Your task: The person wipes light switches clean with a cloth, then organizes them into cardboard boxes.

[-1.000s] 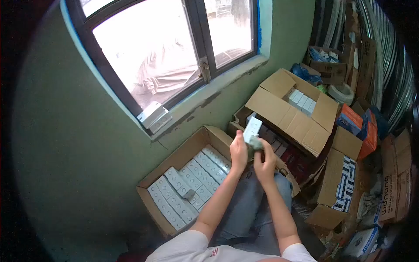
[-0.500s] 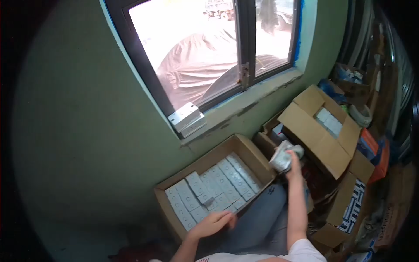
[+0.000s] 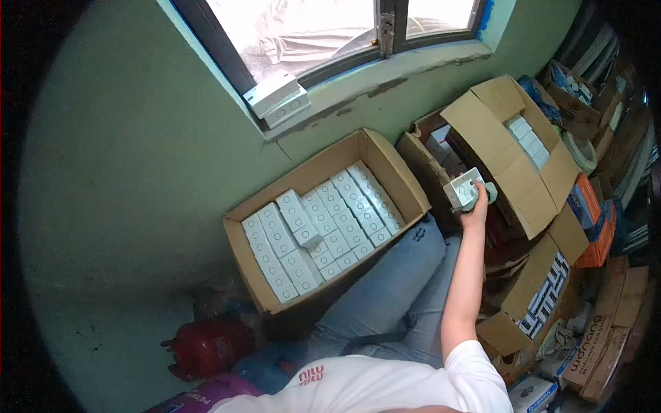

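My right hand (image 3: 475,205) grips a white plastic electrical back box (image 3: 457,188), its hollow side facing up. A pale green piece, perhaps a cloth (image 3: 491,194), shows behind the fingers of the same hand. My left hand is out of view. To the left of my knees stands a cardboard box (image 3: 396,162) holding rows of white electrical boxes (image 3: 334,213) with round knockouts. One white box (image 3: 298,217) sits higher than the others in it.
Two white boxes (image 3: 279,100) are stacked on the window sill (image 3: 385,79). On the right, an open carton (image 3: 492,141) contains more white boxes. A red gas cylinder (image 3: 210,346) stands at lower left. Tape rolls (image 3: 580,151) and cartons (image 3: 597,330) crowd the right side.
My left hand has dropped out of view from beside the cardboard box. My right hand still holds the white box, now seen more clearly. The camera has tilted downward.
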Motion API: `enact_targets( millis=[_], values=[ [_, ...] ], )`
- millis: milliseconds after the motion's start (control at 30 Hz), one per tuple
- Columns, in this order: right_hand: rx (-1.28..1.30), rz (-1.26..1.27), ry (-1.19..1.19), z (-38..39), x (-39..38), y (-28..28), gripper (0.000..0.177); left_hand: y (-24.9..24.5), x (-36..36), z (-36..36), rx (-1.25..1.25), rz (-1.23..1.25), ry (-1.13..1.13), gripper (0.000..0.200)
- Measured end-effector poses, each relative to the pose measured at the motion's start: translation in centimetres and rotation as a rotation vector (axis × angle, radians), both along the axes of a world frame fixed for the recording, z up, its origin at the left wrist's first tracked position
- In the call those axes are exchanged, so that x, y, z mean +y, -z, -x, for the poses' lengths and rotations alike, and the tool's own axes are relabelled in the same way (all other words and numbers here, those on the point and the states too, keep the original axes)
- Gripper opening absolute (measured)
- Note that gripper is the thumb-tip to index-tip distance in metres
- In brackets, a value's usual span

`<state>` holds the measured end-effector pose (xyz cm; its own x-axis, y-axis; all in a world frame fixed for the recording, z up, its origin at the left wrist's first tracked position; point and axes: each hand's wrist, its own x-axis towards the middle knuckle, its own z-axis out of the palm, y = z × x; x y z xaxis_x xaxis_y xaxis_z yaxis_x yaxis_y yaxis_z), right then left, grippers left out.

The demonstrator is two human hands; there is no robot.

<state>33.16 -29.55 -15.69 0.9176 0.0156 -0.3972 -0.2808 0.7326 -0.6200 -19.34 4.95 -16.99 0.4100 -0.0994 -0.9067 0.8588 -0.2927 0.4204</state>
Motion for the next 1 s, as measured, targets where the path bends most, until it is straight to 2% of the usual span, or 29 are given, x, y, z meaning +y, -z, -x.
enact_targets(
  millis=[33, 167, 233, 367, 467, 567, 767, 833, 867, 1000],
  values=[
    [0.054, 0.026, 0.065, 0.1, -0.3, 0.5, 0.042, 0.1, -0.1, 0.2, -0.007, 0.002, -0.032, 0.034],
    [0.035, 0.000, 0.043, 0.1, -0.4, 1.3, 0.040, -0.1, 0.1, 1.0, -0.024, 0.004, -0.102, 0.033],
    [0.023, 0.007, 0.041, 0.1, -0.2, 1.7, 0.033, -0.3, 0.4, 1.6, -0.010, 0.016, -0.106, 0.032],
    [0.007, 0.020, 0.018, 0.9, 0.3, 1.0, 0.030, -0.7, 1.0, 2.9, 0.046, 0.056, -0.067, 0.031],
    [-0.010, -0.001, 0.001, 0.8, 0.2, 1.6, 0.037, -1.1, 1.5, 3.8, 0.084, 0.087, -0.027, 0.030],
    [0.004, -0.027, -0.016, 0.7, 0.3, 2.1, 0.028, -1.3, 2.2, 4.6, 0.126, 0.121, 0.007, 0.030],
    [0.011, -0.018, -0.038, 0.4, 0.1, 2.8, 0.025, -1.4, 3.4, 6.5, 0.228, 0.207, 0.089, 0.030],
    [0.013, -0.013, -0.046, 0.7, 0.2, 2.1, 0.024, -1.6, 4.2, 7.3, 0.270, 0.234, 0.117, 0.029],
    [0.015, 0.028, -0.031, 0.8, 0.5, 2.0, 0.035, -1.6, 4.6, 7.7, 0.291, 0.249, 0.125, 0.030],
    [-0.003, 0.007, -0.062, 0.9, 0.8, 1.5, 0.036, -2.7, 6.1, 9.2, 0.381, 0.322, 0.173, 0.030]
  ],
)
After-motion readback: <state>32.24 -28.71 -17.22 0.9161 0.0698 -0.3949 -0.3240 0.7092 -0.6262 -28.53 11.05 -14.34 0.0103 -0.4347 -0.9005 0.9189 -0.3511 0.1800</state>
